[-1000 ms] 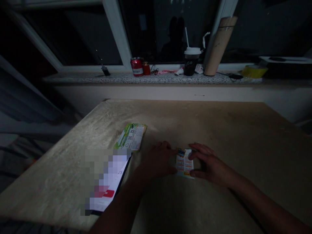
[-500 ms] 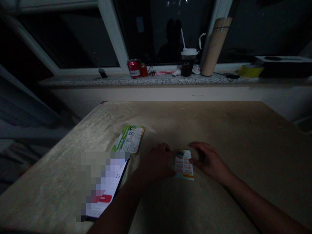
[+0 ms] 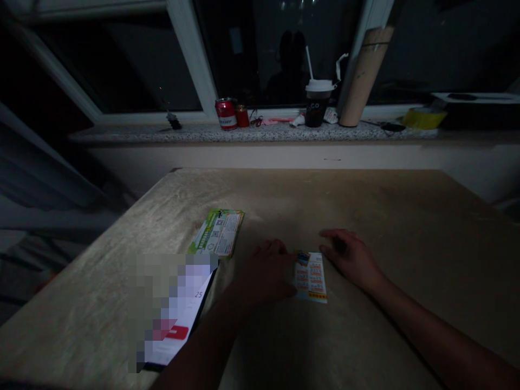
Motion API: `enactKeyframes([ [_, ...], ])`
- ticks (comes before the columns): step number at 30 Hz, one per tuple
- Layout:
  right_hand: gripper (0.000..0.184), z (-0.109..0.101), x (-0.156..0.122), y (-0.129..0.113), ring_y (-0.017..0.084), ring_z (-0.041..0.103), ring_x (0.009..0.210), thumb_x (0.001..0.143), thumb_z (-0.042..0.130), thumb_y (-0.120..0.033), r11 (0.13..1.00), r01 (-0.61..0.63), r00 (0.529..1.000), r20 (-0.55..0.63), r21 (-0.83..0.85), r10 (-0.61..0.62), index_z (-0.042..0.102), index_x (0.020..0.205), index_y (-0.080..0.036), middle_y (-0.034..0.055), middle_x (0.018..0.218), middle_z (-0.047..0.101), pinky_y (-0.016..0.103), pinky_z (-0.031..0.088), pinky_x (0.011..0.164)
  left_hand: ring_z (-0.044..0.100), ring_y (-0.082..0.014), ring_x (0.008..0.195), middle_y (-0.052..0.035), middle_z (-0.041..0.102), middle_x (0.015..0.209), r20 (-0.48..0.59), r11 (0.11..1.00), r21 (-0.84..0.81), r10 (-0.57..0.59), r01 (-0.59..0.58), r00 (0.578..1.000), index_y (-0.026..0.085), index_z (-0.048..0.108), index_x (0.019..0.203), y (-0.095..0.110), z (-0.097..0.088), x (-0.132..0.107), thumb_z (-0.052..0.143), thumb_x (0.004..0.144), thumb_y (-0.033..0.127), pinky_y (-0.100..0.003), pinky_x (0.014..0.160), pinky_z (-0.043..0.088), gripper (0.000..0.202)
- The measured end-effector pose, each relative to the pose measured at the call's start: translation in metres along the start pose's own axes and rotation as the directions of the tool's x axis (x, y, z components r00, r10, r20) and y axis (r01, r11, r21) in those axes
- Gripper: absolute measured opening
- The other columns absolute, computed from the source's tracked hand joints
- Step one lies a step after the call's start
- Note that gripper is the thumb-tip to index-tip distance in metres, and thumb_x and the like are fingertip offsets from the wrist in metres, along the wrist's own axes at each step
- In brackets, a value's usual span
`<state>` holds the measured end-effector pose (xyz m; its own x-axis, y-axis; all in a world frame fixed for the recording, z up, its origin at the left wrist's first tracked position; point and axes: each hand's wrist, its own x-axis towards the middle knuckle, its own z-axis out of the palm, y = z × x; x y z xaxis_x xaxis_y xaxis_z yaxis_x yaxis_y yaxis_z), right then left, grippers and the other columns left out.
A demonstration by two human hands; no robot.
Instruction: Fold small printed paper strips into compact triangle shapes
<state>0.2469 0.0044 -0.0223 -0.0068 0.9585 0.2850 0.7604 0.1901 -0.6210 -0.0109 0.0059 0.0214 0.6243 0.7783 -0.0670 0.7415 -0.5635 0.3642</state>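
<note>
A small printed card (image 3: 311, 279) with columns of orange-red text and a dark picture at its top lies flat on the cloth-covered table. My left hand (image 3: 262, 276) rests at the card's left edge, forefinger by the picture and thumb lower down, fingers apart. Just off the card's upper right side, my right hand (image 3: 353, 257) is open with thumb and fingers bent and a dark gap between them. Left of my left hand lies a green-and-white leaflet (image 3: 221, 235). Below it a phone (image 3: 190, 303) with a lit screen is partly blurred out and partly behind my left forearm.
On the granite windowsill (image 3: 264, 134) stand a red can (image 3: 226, 115), a small red jar (image 3: 242, 116), a dark cup (image 3: 316, 111) with lid and straw, and a tan cylinder (image 3: 364, 81). A yellow roll (image 3: 424, 118) sits farther right. The table (image 3: 284, 195) reaches the wall below.
My right hand has drawn back from the card's right edge, up and to the right. My left hand stays at the card's left side. The view has shifted slightly.
</note>
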Motion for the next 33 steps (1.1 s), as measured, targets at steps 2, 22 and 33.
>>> enactKeyframes([
  [2, 0.027, -0.007, -0.006, -0.001, 0.026, 0.07, 0.094, 0.09, 0.066, -0.039, 0.998, 0.034, 0.998, 0.055, 0.049, -0.037, 0.068, 0.114, -0.026, 0.007, 0.106, 0.075, 0.044, 0.058, 0.084, 0.057, -0.0295, 0.113, -0.0068, 0.059, 0.12, -0.009, 1.0, -0.016, 0.006, -0.006, 1.0, 0.031, 0.061, 0.133, 0.001, 0.0, -0.002, 0.08, 0.07, 0.037, -0.046, 0.101, 0.047, 0.066],
  [22, 0.016, -0.023, -0.016, -0.008, 0.023, 0.069, 0.108, 0.099, 0.06, -0.028, 0.913, 0.205, 0.952, 0.146, 0.352, -0.27, 0.071, 0.11, -0.027, 0.006, 0.115, 0.073, 0.039, 0.056, 0.095, 0.068, -0.0231, 0.095, -0.008, 0.074, 0.104, -0.238, 0.961, -0.128, 0.21, -0.244, 0.948, 0.017, 0.071, 0.106, 0.028, 0.011, 0.002, 0.048, 0.102, 0.025, -0.04, 0.09, 0.051, 0.025],
  [33, 0.007, -0.021, -0.03, -0.027, 0.017, 0.073, 0.071, 0.089, 0.074, -0.03, 0.801, 0.011, 0.996, 0.068, 0.598, -0.065, 0.077, 0.088, -0.024, 0.0031, 0.082, 0.079, 0.028, 0.058, 0.065, 0.066, -0.0167, 0.071, -0.0047, 0.073, 0.079, -0.255, 0.531, -0.844, -0.27, -0.077, 0.929, 0.015, 0.074, 0.089, 0.029, 0.004, 0.001, 0.063, 0.09, 0.044, -0.026, 0.063, 0.049, 0.031],
])
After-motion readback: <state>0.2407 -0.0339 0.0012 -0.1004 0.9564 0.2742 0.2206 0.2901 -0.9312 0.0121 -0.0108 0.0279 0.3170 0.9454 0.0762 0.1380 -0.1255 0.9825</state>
